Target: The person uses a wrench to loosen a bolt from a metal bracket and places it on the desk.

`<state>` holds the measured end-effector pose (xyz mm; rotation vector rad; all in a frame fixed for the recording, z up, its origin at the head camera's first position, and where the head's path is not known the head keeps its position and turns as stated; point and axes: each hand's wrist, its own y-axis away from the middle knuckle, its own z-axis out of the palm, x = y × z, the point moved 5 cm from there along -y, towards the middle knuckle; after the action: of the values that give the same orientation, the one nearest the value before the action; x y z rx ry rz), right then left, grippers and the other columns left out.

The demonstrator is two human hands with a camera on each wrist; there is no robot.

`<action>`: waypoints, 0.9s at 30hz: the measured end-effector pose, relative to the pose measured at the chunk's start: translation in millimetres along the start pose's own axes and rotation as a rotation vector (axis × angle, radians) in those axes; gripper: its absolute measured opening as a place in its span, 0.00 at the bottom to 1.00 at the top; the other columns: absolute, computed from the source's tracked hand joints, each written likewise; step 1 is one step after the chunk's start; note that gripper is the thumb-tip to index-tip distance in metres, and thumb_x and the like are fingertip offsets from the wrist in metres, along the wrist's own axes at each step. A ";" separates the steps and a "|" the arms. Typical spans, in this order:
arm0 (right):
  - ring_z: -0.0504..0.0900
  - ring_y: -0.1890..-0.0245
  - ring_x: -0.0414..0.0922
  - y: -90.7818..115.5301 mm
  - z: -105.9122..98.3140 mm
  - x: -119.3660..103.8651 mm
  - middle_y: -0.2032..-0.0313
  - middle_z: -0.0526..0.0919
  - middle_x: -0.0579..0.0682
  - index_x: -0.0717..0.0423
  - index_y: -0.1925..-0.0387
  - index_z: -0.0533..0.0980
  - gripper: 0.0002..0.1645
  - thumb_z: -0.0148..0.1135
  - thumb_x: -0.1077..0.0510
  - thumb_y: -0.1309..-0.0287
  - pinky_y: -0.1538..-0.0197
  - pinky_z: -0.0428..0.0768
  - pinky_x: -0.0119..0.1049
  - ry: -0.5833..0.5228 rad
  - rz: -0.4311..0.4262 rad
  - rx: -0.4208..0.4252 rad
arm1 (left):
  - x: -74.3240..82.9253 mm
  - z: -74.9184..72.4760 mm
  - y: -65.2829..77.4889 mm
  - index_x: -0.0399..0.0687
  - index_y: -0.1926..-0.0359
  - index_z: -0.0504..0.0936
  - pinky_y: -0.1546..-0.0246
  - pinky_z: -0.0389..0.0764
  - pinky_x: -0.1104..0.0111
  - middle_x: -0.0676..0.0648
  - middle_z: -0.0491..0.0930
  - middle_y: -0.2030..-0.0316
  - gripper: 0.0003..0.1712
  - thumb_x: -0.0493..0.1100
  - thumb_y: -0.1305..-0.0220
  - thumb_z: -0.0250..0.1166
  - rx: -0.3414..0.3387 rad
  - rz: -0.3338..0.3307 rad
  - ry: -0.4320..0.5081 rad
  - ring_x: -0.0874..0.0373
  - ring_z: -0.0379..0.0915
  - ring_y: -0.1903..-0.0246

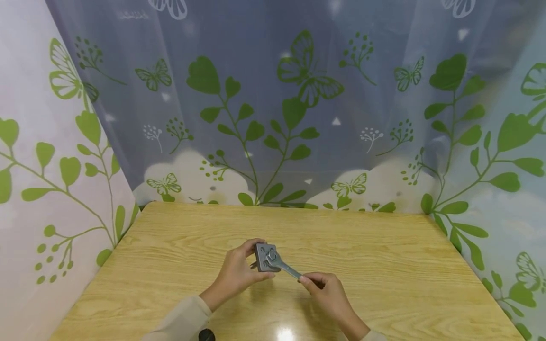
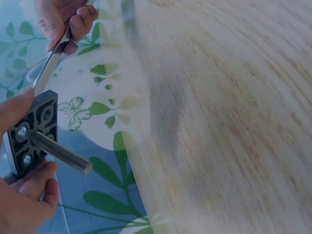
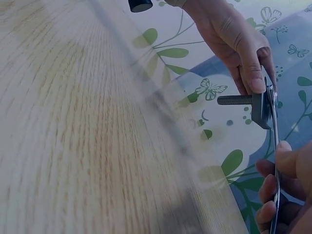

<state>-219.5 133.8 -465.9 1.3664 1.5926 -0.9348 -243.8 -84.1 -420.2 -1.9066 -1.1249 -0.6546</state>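
Observation:
My left hand [image 1: 234, 272] grips a small grey square plate [image 1: 268, 247] by its edges, between thumb and fingers. A bolt runs through the plate's middle; its threaded shank [image 3: 234, 100] sticks out on one side. In the left wrist view, the plate's ribbed back [image 2: 47, 114] has holes near its corners. Over the bolt head [image 1: 271, 256] on the other face sits the end of a metal wrench [image 1: 291, 271]. My right hand [image 1: 330, 294] pinches the wrench's far end between thumb and curled fingers. Both hands are above the table.
The wooden table [image 1: 179, 241] stretches under both hands. A dark round object [image 1: 206, 335] shows at the bottom edge of the head view, beside the left sleeve [image 1: 183, 318]. Sheets printed with leaves and butterflies [image 1: 239, 109] hang behind and at both sides.

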 end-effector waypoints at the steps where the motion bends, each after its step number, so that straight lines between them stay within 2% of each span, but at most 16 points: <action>1: 0.69 0.77 0.37 -0.3 0.1 0.0 0.73 0.81 0.52 0.63 0.62 0.84 0.15 0.62 0.54 0.39 0.76 0.70 0.26 0.001 -0.001 -0.001 | -0.4 -0.6 0.3 0.35 0.43 0.73 0.46 0.77 0.53 0.40 0.81 0.50 0.43 0.41 0.63 0.81 -0.001 0.000 0.004 0.46 0.79 0.49; 4: 0.70 0.77 0.37 -2.4 -1.0 -0.7 0.73 0.80 0.52 0.63 0.62 0.83 0.15 0.62 0.54 0.38 0.76 0.71 0.26 0.008 -0.011 -0.022 | -1.8 -2.5 1.1 0.36 0.42 0.73 0.45 0.77 0.53 0.41 0.81 0.50 0.43 0.42 0.61 0.81 -0.011 -0.004 0.053 0.48 0.79 0.49; 8: 0.74 0.73 0.40 -7.0 -6.3 -2.4 0.67 0.84 0.57 0.65 0.58 0.82 0.17 0.61 0.53 0.38 0.72 0.75 0.28 0.023 -0.062 -0.085 | -3.1 -4.6 2.4 0.44 0.42 0.75 0.42 0.74 0.50 0.46 0.81 0.48 0.41 0.42 0.60 0.81 -0.058 -0.029 0.157 0.49 0.78 0.48; 13: 0.81 0.66 0.49 -18.9 -18.1 -1.0 0.60 0.85 0.56 0.63 0.56 0.82 0.17 0.62 0.53 0.38 0.67 0.80 0.30 0.068 -0.133 -0.158 | -2.4 -3.9 4.1 0.49 0.42 0.76 0.40 0.73 0.53 0.48 0.80 0.47 0.39 0.41 0.60 0.80 -0.184 -0.052 0.261 0.52 0.77 0.46; 17: 0.82 0.66 0.43 -32.8 -30.8 -4.5 0.62 0.86 0.52 0.59 0.58 0.83 0.16 0.63 0.52 0.40 0.66 0.81 0.29 0.146 -0.211 -0.240 | -2.6 1.8 6.4 0.50 0.43 0.77 0.39 0.71 0.52 0.49 0.80 0.46 0.39 0.41 0.60 0.80 -0.294 -0.044 0.300 0.54 0.76 0.45; 22: 0.76 0.69 0.34 -48.8 -43.4 -21.8 0.67 0.85 0.42 0.49 0.62 0.85 0.11 0.65 0.50 0.43 0.64 0.78 0.33 0.295 -0.392 -0.333 | 1.4 10.3 10.2 0.52 0.44 0.77 0.38 0.71 0.56 0.54 0.81 0.47 0.38 0.42 0.60 0.80 -0.408 -0.017 0.302 0.58 0.77 0.46; 27: 0.73 0.70 0.36 -56.8 -46.9 -42.7 0.70 0.82 0.33 0.45 0.66 0.86 0.09 0.67 0.49 0.47 0.62 0.71 0.36 0.421 -0.596 -0.366 | 4.7 20.6 14.4 0.52 0.43 0.77 0.41 0.73 0.66 0.53 0.81 0.47 0.37 0.41 0.58 0.80 -0.523 0.011 0.321 0.59 0.77 0.47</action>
<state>-277.9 152.7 -407.0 0.8714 2.4348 -0.6465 -228.2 -68.5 -433.2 -2.1242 -0.7848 -1.2955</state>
